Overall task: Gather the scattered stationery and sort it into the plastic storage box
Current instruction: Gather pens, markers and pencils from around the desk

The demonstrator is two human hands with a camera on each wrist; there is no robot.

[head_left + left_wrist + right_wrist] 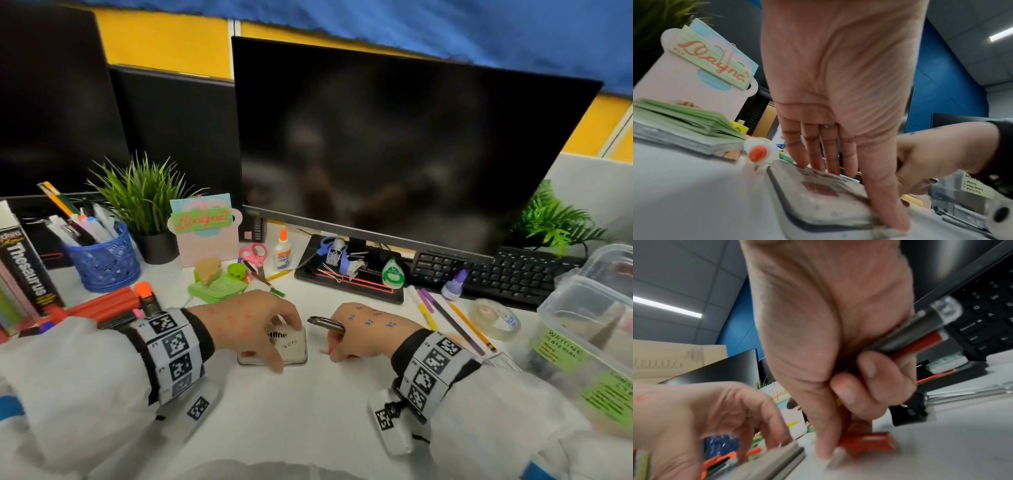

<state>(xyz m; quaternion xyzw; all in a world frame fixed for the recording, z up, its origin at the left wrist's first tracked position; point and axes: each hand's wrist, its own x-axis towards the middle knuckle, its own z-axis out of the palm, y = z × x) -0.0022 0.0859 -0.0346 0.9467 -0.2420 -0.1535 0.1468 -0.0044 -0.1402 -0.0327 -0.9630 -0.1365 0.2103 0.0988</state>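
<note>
My left hand grips a flat white stamp pad tin on the desk, fingers over its far edge and thumb on the near side; the left wrist view shows the fingers lying on the lid. Just right of it, my right hand has its fingers curled round a dark metal tool with a red part, whose tip sticks out leftward. Its fingertips touch a small red object on the desk. The clear plastic storage box with green labels stands at the far right.
Pencils and pens, a tape roll and a purple bottle lie right of my hands. Behind are a keyboard, a black tray of clips, glue, scissors, green notes and a blue pen cup.
</note>
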